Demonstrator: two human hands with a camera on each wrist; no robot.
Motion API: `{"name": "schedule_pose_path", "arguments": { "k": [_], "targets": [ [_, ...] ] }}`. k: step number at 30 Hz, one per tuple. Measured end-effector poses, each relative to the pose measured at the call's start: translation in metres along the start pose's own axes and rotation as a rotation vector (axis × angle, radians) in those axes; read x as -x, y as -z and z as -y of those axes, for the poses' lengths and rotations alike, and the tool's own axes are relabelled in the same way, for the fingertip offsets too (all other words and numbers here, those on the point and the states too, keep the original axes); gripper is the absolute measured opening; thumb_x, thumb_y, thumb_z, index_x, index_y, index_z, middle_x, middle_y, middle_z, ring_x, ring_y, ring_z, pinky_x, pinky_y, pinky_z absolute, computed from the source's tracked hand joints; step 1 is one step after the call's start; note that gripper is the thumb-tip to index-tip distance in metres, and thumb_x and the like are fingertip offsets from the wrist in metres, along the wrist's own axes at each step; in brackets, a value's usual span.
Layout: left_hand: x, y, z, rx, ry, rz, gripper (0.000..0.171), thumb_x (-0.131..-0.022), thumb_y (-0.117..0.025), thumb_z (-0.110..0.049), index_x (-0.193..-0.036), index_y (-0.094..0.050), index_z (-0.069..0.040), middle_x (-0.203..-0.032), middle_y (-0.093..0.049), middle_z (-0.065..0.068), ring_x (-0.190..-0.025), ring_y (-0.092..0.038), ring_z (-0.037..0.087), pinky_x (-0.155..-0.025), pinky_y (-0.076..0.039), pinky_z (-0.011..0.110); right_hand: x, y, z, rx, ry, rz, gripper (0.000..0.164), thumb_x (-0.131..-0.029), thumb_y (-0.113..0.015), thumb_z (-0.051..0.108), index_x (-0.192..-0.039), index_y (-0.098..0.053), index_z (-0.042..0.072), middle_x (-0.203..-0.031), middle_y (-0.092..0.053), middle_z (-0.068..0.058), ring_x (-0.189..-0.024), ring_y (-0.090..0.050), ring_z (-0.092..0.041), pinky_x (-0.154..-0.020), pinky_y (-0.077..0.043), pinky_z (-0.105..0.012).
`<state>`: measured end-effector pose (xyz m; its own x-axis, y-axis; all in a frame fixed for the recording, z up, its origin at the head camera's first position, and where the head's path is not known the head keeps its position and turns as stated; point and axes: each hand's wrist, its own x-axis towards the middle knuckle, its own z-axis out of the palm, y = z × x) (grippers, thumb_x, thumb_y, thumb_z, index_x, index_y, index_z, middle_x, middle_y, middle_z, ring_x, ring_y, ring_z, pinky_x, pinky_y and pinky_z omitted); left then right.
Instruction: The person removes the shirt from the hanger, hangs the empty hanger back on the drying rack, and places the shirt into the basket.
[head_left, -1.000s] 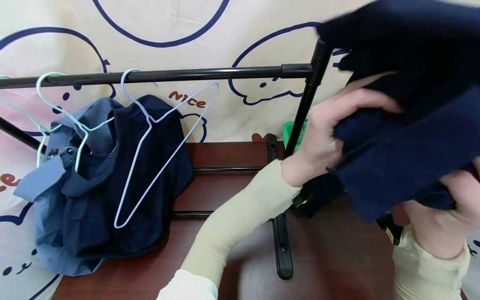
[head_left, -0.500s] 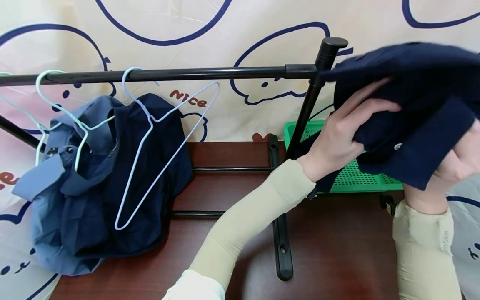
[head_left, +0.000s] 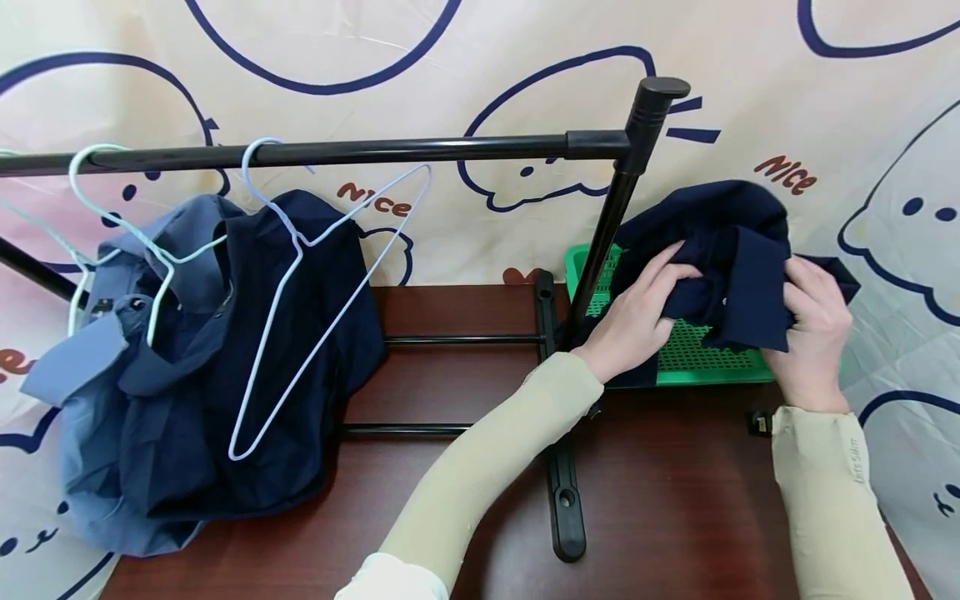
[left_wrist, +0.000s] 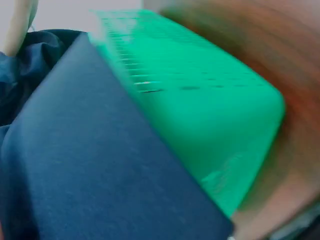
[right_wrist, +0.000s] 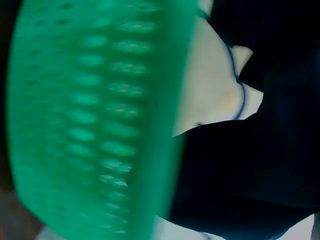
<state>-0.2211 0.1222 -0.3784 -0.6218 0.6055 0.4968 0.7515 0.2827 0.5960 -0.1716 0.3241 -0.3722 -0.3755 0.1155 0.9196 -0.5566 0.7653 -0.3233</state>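
A bunched navy shirt [head_left: 757, 287] with a small pale button lies over the green basket [head_left: 705, 377] at the right of the head view. My left hand [head_left: 633, 312] grips the shirt's left side, fingers spread over the cloth. On the other side my right hand [head_left: 816, 333] holds it with curled fingers, the tips hidden by fabric. Dark cloth [left_wrist: 100, 150] hangs across the basket's side in the left wrist view. In the right wrist view the perforated basket wall [right_wrist: 95, 120] stands beside the dark shirt [right_wrist: 240, 170].
A black rack rail [head_left: 420, 150] joins an upright post [head_left: 611, 208] just left of my left hand. A bare pale-blue hanger [head_left: 270, 321] hangs there, next to blue and navy shirts [head_left: 180, 400] on green hangers. The rack's foot [head_left: 564, 508] stands on the brown table [head_left: 675, 500].
Both hands have brought the navy shirt down and leftward from the upper right, onto the green basket, which has come into view. The hanging shirts and bare hanger stay put.
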Motion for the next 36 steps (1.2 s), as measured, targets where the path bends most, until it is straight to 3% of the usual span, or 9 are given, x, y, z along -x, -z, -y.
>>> {"name": "schedule_pose_path", "arguments": {
  "k": [4, 7, 9, 15, 20, 24, 30, 33, 36],
  "targets": [
    [0.010, -0.007, 0.008, -0.149, 0.051, 0.112, 0.053, -0.099, -0.057, 0.000, -0.148, -0.046, -0.016, -0.165, -0.025, 0.000, -0.136, -0.043, 0.009, -0.093, -0.043, 0.015, 0.021, 0.003, -0.031, 0.058, -0.036, 0.134, 0.047, -0.095, -0.067, 0.033, -0.076, -0.068, -0.010, -0.118, -0.069, -0.024, -0.110, -0.061, -0.050, -0.106, -0.043, -0.043],
    [0.016, -0.005, 0.003, -0.328, 0.137, 0.237, 0.052, -0.104, -0.058, -0.021, -0.154, -0.043, -0.022, -0.160, -0.036, -0.003, -0.141, -0.039, 0.009, -0.113, -0.029, 0.025, 0.033, 0.005, -0.046, 0.077, -0.085, 0.240, 0.010, -0.083, -0.066, 0.001, -0.080, -0.072, -0.007, -0.125, -0.068, -0.020, -0.115, -0.060, -0.047, -0.107, -0.042, -0.038],
    [0.020, -0.002, -0.005, -0.449, 0.210, 0.319, 0.054, -0.105, -0.056, -0.036, -0.156, -0.040, -0.026, -0.157, -0.040, -0.007, -0.141, -0.040, 0.013, -0.118, -0.023, 0.034, 0.038, 0.005, -0.049, 0.083, -0.119, 0.300, 0.025, -0.070, -0.056, -0.016, -0.083, -0.075, -0.004, -0.129, -0.067, -0.017, -0.118, -0.059, -0.045, -0.107, -0.041, -0.033],
    [0.036, 0.015, -0.035, -0.616, 0.347, 0.496, 0.083, -0.093, -0.057, -0.070, -0.160, -0.034, -0.027, -0.156, -0.039, -0.001, -0.137, -0.039, 0.027, -0.109, -0.037, 0.049, 0.047, 0.004, -0.055, 0.079, -0.191, 0.372, 0.047, -0.062, -0.045, -0.023, -0.087, -0.078, 0.000, -0.133, -0.065, -0.013, -0.121, -0.058, -0.044, -0.097, -0.033, -0.013],
    [0.040, 0.031, -0.041, -0.582, 0.254, 0.587, 0.067, -0.093, -0.074, -0.038, -0.152, -0.048, -0.021, -0.141, -0.050, 0.004, -0.115, -0.054, 0.022, -0.086, -0.052, 0.032, 0.048, 0.001, -0.057, 0.075, -0.200, 0.374, 0.048, -0.063, -0.044, -0.024, -0.088, -0.078, -0.001, -0.135, -0.064, -0.012, -0.122, -0.057, -0.043, -0.088, -0.031, -0.011],
    [0.038, 0.035, -0.030, -0.494, 0.167, 0.483, 0.031, -0.098, -0.065, -0.007, -0.129, -0.068, -0.011, -0.119, -0.059, 0.006, -0.092, -0.063, 0.014, -0.073, -0.049, 0.016, 0.047, 0.001, -0.058, 0.076, -0.213, 0.373, 0.047, -0.063, -0.044, -0.022, -0.088, -0.078, -0.001, -0.136, -0.064, -0.010, -0.124, -0.057, -0.042, -0.091, -0.031, -0.010],
    [0.034, 0.017, -0.012, -0.369, 0.046, 0.131, 0.015, -0.099, -0.056, 0.002, -0.106, -0.063, -0.009, -0.099, -0.053, 0.005, -0.072, -0.055, 0.011, -0.064, -0.044, 0.015, 0.047, -0.001, -0.057, 0.055, -0.238, 0.362, 0.049, -0.063, -0.045, -0.022, -0.090, -0.079, 0.000, -0.137, -0.064, -0.006, -0.126, -0.057, -0.037, -0.092, -0.033, -0.010],
    [0.031, 0.003, -0.001, -0.390, -0.007, -0.023, 0.015, -0.100, -0.054, 0.003, -0.103, -0.057, -0.011, -0.097, -0.051, 0.001, -0.076, -0.053, 0.011, -0.066, -0.042, 0.014, 0.046, -0.002, -0.055, 0.019, -0.275, 0.335, 0.046, -0.067, -0.048, -0.023, -0.090, -0.080, 0.001, -0.135, -0.065, -0.003, -0.128, -0.057, -0.028, -0.092, -0.036, -0.011],
    [0.030, -0.009, 0.009, -0.484, -0.008, -0.091, 0.016, -0.104, -0.052, -0.002, -0.108, -0.062, -0.014, -0.105, -0.060, -0.001, -0.105, -0.061, 0.015, -0.090, -0.045, 0.017, 0.046, -0.003, -0.053, -0.009, -0.309, 0.312, 0.043, -0.071, -0.051, -0.022, -0.090, -0.081, 0.002, -0.133, -0.066, -0.001, -0.128, -0.057, -0.019, -0.096, -0.038, -0.012]
  ]
}}
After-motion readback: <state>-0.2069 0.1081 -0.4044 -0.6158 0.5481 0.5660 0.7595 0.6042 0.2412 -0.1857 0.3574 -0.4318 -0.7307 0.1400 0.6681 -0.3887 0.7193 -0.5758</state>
